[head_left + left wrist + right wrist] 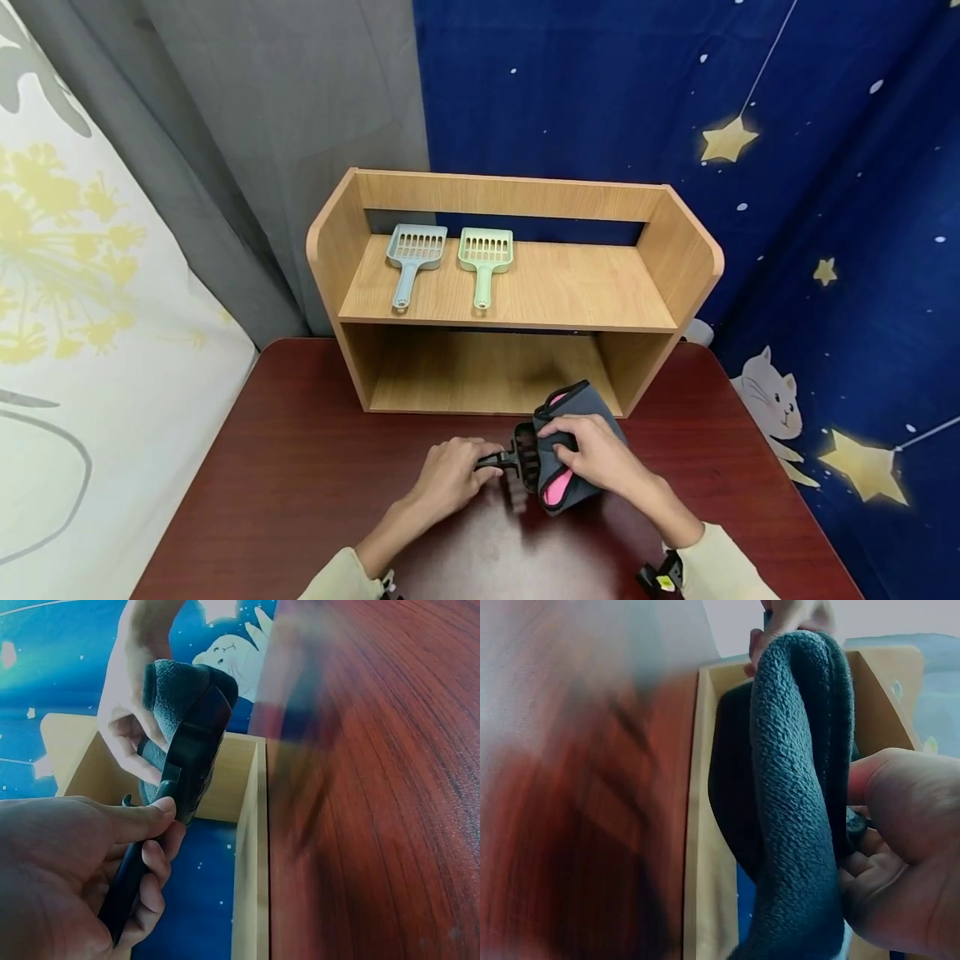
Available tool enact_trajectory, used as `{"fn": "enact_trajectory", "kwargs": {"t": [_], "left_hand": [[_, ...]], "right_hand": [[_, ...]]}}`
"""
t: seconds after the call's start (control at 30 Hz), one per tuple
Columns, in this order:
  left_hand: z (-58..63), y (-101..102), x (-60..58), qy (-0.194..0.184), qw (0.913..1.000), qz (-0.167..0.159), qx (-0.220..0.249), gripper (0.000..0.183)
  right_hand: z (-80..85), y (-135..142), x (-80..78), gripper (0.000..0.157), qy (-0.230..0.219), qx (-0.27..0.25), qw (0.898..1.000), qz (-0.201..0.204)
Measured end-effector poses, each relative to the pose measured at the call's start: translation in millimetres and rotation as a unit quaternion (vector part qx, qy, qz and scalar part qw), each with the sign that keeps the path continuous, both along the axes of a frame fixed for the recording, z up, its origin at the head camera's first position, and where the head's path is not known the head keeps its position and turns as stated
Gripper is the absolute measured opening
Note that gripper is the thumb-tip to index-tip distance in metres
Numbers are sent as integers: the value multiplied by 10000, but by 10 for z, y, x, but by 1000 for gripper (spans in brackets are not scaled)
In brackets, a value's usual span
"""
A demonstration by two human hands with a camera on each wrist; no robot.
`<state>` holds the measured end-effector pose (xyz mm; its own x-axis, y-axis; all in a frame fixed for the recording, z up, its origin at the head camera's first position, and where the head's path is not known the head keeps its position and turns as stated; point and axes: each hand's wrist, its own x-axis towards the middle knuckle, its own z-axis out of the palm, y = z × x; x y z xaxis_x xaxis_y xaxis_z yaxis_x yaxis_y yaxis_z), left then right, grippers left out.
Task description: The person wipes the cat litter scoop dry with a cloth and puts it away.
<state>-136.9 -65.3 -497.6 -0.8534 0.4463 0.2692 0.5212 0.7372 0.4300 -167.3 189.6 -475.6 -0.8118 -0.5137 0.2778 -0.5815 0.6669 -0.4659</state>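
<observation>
My left hand (448,477) grips the handle of a black slotted litter scoop (528,457) above the tabletop. Thumb and curled fingers wrap that handle in the left wrist view, where the scoop's head (199,742) points away from the hand. A dark grey cloth (583,408) with black edging and pink patches lies folded against the scoop's head. My right hand (600,454) holds this cloth between thumb and fingers. In the right wrist view the fleecy cloth (795,802) hides much of the scoop.
Behind the hands stands a two-tier wooden shelf (510,325) on the dark red table (337,500). A blue litter scoop (407,279) and a green litter scoop (483,275) lie on its upper tier. Curtains hang behind and at both sides.
</observation>
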Motion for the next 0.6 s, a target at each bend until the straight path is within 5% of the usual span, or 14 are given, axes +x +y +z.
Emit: {"fn": "enact_trajectory", "kwargs": {"t": [0.2, 0.37, 0.47, 0.6], "left_hand": [[36, -4, -4, -31, 10000, -20, 14, 29], [56, -27, -2, -92, 10000, 35, 7, 32], [65, -53, -3, -107, 9999, 89, 33, 33], [71, -73, -4, -90, 9999, 48, 65, 32]], "right_hand": [[51, 156, -13, 34, 72, -454, 9987, -208], [71, 287, -8, 37, -383, -1108, 9916, -554], [107, 359, -11, 33, -886, -1765, 9788, -549], [137, 435, -15, 28, -1590, -2802, 9458, -410]]}}
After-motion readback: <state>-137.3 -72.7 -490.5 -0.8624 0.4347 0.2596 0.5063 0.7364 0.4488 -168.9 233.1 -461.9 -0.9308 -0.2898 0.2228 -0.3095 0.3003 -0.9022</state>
